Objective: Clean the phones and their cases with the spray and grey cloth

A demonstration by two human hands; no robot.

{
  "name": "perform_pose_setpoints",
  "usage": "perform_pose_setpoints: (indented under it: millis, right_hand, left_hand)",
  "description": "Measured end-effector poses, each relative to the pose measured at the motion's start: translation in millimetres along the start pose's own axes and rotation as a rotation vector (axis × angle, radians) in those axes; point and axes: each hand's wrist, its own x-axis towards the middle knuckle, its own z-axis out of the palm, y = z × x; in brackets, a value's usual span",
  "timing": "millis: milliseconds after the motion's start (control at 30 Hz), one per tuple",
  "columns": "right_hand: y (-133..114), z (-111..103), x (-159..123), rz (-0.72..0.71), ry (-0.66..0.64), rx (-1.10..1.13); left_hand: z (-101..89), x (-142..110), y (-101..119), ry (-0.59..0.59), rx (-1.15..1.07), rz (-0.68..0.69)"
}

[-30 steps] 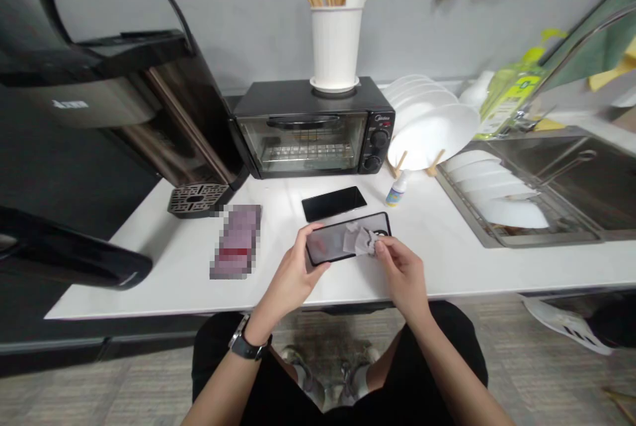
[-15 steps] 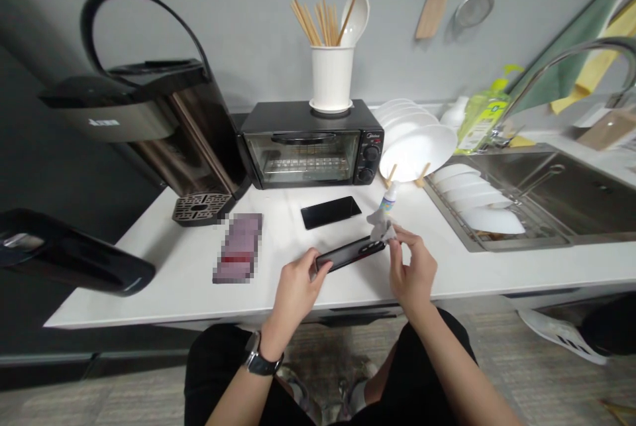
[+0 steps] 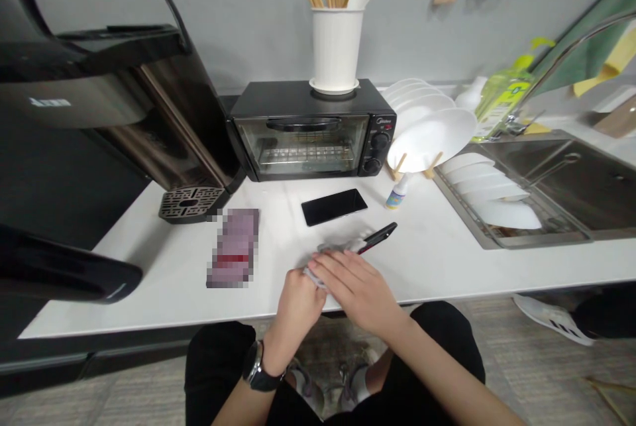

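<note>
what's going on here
A person's left hand and right hand are pressed together over a crumpled pale grey wipe on a black smartphone, at the white counter. A second black smartphone lies flat on the counter, before a black toaster oven.

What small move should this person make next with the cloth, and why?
Probably the right hand should slide the pale cloth along the black smartphone toward its far end, since the cloth is bunched around the near part while that end sticks out uncovered.
</note>
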Motion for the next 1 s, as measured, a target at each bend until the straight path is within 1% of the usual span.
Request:
perform_pose_setpoints:
  millis: [33, 133, 200, 233, 300, 367, 400, 433, 500, 567, 600, 633, 700, 767, 833, 900, 967, 1000]
  right_hand:
    - [11, -5, -5, 0.026, -0.005, -0.032]
    - [48, -20, -19, 0.172, 0.009, -0.142]
    - [62, -24, -23, 0.268, 0.023, -0.190]
    - [63, -23, -22, 0.315, 0.037, -0.201]
    - [53, -16, -15, 0.409, 0.084, -0.199]
    - [29, -5, -3, 0.464, 0.136, -0.157]
    - [15, 2, 3, 0.465, 0.153, -0.116]
    - [0, 7, 8, 0.444, 0.153, -0.066]
    - [-25, 15, 13, 0.350, 0.107, 0.028]
    - [-39, 18, 12, 0.223, 0.034, 0.067]
    - [-39, 17, 9, 0.161, 0.001, 0.062]
    - [-35, 14, 7, 0.109, -0.021, 0.046]
    - [-16, 6, 0, 0.049, -0.040, 0.001]
    - [12, -4, -5, 0.058, -0.025, -0.052]
    - [41, -13, -11, 0.122, 0.000, -0.107]
    - [62, -19, -14, 0.215, 0.027, -0.145]
    - [68, -19, -13, 0.323, 0.062, -0.161]
    - [65, -16, -12, 0.375, 0.089, -0.164]
  left_hand:
    - [-1.9, 0, 1, 0.010, -0.059, 0.004]
    - [-7.0, 1, 6, 0.029, -0.251, 0.014]
    - [-8.4, 3, 9, 0.022, -0.304, 0.018]
    - [-8.4, 3, 9, 0.020, -0.306, 0.013]
    - [-7.6, 4, 9, 0.033, -0.292, 0.005]
    - [-5.8, 5, 8, 0.052, -0.273, 0.003]
    - [-4.6, 6, 7, 0.053, -0.259, -0.001]
    - [-3.2, 7, 6, 0.052, -0.241, -0.002]
    - [-0.1, 8, 1, 0.048, -0.183, 0.003]
    - [1.9, 8, -4, 0.051, -0.116, 0.026]
    - [2.0, 7, -7, 0.049, -0.091, 0.047]
    - [1.3, 7, -8, 0.025, -0.073, 0.066]
    - [-2.2, 5, -9, -0.025, -0.061, 0.074]
    - [-7.1, 5, -5, -0.004, -0.099, 0.029]
    - [-11.5, 5, 1, 0.049, -0.188, -0.007]
    - [-14.1, 7, 6, 0.064, -0.265, -0.003]
    - [-14.8, 8, 10, 0.055, -0.288, -0.003]
    - [-14.6, 9, 10, 0.056, -0.288, -0.002]
